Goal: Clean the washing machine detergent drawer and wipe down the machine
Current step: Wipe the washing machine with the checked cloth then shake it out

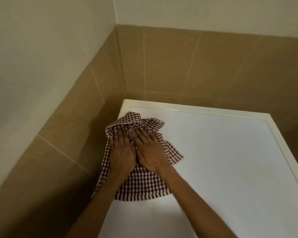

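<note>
A brown-and-white checked cloth (141, 184) lies bunched on the white top of the washing machine (222, 160), near its far left corner. My left hand (121, 152) and my right hand (150, 152) lie side by side on the cloth, palms down, fingers stretched forward, pressing it onto the top. Part of the cloth hangs over the machine's left edge. The detergent drawer is out of view.
The machine stands in a corner. Tan wall tiles (179, 66) run close behind it and along its left side, with pale painted wall (41, 48) above. A cream rim (196, 109) borders the top at the back and right.
</note>
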